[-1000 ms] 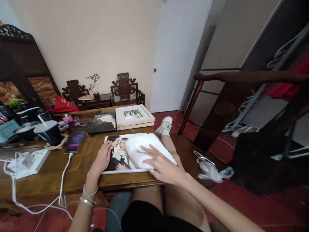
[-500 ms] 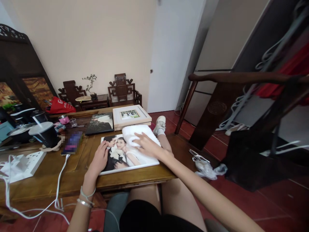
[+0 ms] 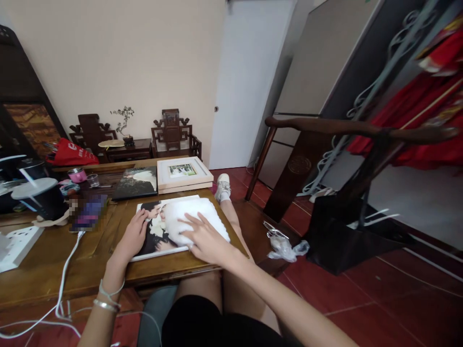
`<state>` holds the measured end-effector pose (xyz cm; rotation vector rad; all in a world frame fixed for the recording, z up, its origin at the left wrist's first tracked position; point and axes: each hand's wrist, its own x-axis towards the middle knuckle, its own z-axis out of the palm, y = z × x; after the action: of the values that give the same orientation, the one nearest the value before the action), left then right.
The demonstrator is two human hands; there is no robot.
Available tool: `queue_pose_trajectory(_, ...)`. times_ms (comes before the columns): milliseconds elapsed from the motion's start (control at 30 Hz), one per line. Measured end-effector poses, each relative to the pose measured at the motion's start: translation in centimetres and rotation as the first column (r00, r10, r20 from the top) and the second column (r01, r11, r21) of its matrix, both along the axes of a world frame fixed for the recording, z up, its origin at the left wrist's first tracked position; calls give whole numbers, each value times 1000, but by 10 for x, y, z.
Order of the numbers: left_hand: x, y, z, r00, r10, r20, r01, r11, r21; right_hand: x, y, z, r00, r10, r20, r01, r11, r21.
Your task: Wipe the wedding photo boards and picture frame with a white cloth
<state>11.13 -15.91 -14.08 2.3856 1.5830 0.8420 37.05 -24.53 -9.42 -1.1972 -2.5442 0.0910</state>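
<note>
A large photo print (image 3: 154, 231) of a couple lies flat near the front edge of a wooden table (image 3: 50, 260). My left hand (image 3: 134, 234) rests flat on the print's left edge, fingers stretched out. My right hand (image 3: 202, 238) presses a folded white cloth (image 3: 188, 217) onto the print's right half, fingers spread on top of it. The cloth covers most of that side of the picture.
Behind the print lie a dark photo board (image 3: 136, 182) and stacked white frames (image 3: 183, 173). A black lidded cup (image 3: 38, 197), a phone (image 3: 88, 212) with a white cable (image 3: 65, 279), a white box (image 3: 14, 243). Wooden chair arm (image 3: 325, 126) and plastic bag (image 3: 285, 246) at right.
My right hand has dragged the white cloth from the print's far right corner back toward me over its right half. The left hand stays on the left edge. The camera has swung rightward.
</note>
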Motion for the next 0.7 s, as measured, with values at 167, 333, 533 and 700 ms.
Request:
queue_pose_trajectory(167, -1, 1, 1, 1000, -4, -5, 4, 1000, 1, 12, 68, 8, 998, -52, 20, 52, 999, 13)
queue_pose_trajectory(333, 1, 0, 0, 1000, 20, 14, -20, 1000, 10, 30, 93, 9, 1000, -10, -20, 10, 1000, 12)
queue_pose_trajectory(533, 4, -3, -3, 999, 27, 22, -27, 1000, 3, 35, 20, -1, 997, 68, -46, -68, 998, 2)
queue_pose_trajectory(700, 3, -4, -2, 1000, 5, 2, -5, 1000, -24, 34, -31, -2, 985, 169, -46, -171, 985, -33)
